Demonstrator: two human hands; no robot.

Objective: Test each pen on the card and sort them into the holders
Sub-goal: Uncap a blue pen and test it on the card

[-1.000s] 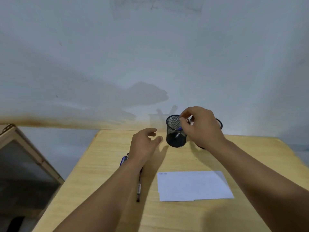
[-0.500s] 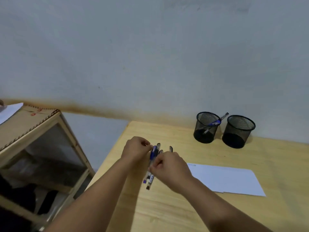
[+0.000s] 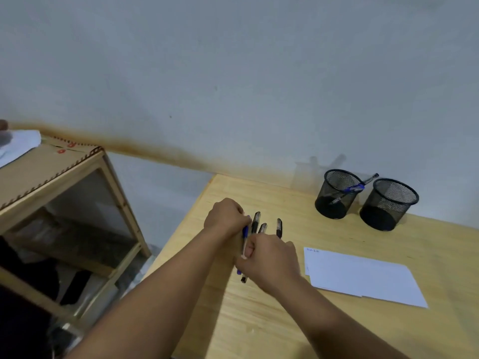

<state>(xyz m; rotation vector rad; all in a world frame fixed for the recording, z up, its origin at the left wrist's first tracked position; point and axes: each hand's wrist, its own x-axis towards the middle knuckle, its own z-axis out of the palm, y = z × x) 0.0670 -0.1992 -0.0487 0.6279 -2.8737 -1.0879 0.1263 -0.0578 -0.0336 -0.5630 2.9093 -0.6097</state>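
Observation:
A blue pen [image 3: 245, 235] is gripped at its cap end by my left hand [image 3: 225, 218] and along its barrel by my right hand [image 3: 269, 260], just above the wooden table [image 3: 337, 330]. Three black pens [image 3: 279, 227] lie side by side under and beyond my hands. The white card [image 3: 363, 278] lies to the right, with a small scribble in its top left corner. Two black mesh holders stand at the back right: the left holder [image 3: 337, 194] has a blue pen [image 3: 359, 186] leaning in it, the right holder [image 3: 388, 204] shows nothing inside.
A wooden cabinet with a glass side [image 3: 64, 193] stands to the left of the table, with white paper on top. The grey wall runs right behind the holders. The table's left edge is close to my left forearm.
My right hand left the holder, where a blue pen now leans, and came down to the pens at the table's left. Both hands now grip a blue pen. The view swung left.

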